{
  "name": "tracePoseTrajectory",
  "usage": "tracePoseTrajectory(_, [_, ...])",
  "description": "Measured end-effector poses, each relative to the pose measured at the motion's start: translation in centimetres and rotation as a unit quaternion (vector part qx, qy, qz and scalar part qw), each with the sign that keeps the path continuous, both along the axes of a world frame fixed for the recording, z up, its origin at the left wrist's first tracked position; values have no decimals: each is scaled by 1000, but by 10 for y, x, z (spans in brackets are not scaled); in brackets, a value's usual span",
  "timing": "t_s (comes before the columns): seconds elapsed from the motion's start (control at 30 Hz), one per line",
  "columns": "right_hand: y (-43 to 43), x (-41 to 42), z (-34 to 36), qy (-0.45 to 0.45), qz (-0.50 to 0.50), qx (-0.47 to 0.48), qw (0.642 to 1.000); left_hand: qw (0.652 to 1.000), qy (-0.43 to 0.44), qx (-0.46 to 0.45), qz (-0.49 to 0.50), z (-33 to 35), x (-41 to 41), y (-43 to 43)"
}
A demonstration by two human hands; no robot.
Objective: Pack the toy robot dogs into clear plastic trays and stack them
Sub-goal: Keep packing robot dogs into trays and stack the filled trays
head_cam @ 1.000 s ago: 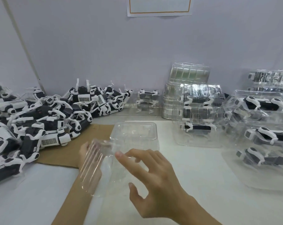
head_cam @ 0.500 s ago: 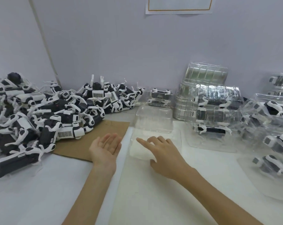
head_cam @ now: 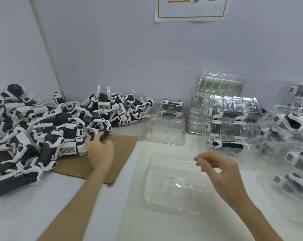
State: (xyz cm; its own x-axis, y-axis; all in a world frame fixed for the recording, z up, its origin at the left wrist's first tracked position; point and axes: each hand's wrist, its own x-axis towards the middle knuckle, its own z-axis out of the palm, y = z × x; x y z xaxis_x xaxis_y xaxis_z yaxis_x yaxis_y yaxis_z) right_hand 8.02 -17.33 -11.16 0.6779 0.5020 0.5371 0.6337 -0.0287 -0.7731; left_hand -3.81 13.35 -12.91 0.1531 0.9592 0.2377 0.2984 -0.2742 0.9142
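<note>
Left hand (head_cam: pixel 99 147) at centre-left, fingers on a dark toy robot dog (head_cam: pixel 104 133) at the edge of the pile (head_cam: pixel 34 129); grasp cannot be told. Right hand (head_cam: pixel 220 169) released, loosely curled, holding nothing, over the empty clear tray (head_cam: pixel 170 186) on the desk (head_cam: pixel 130 223), lower centre. Packed stacks (head_cam: pixel 234 122) at right

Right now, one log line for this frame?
left hand: at dog pile, fingers open | right hand: over empty tray, holding nothing | packed trays: stacked right
</note>
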Motion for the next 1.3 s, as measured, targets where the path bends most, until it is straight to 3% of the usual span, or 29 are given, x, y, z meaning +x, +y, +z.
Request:
tracePoseTrajectory(0.07, [1, 1, -2, 42, -6, 33, 999, 998, 44, -4, -44, 0, 1, 30])
tracePoseTrajectory(0.2, [4, 3, -4, 84, -12, 68, 994, 975, -43, -176, -128, 7, 4, 62])
tracePoseTrajectory(0.27, [5, 3, -6, 83, -11, 73, 994, 971, -37, -199, -129, 6, 5, 68])
tracePoseTrajectory(0.57, [6, 0, -4, 38, -7, 67, 997, 965, -59, -156, -205, 20, 20, 6])
tracePoseTrajectory(0.67, [5, -1, -4, 20, -18, 56, 998, 958, -15, -97, -270, 44, 22, -29])
tracePoseTrajectory(0.77, [6, 1, -7, -29, -48, 28, 998, 943, 18, 9, -332, 67, 22, -64])
tracePoseTrajectory(0.83, [6, 3, -8, -82, -56, -2, 995, 931, -17, 18, -365, 81, 21, -82])
tracePoseTrajectory(0.93, [4, 8, -10, -152, -74, -15, 985, 905, -59, -59, -416, 98, 18, -100])
tracePoseTrajectory(1.1, [2, 10, -6, -268, -77, -8, 960, 839, -12, -139, -527, 104, 13, -113])
tracePoseTrajectory(1.3, [-1, 10, -4, -308, -72, 29, 948, 799, -25, -220, -560, 94, 14, -111])
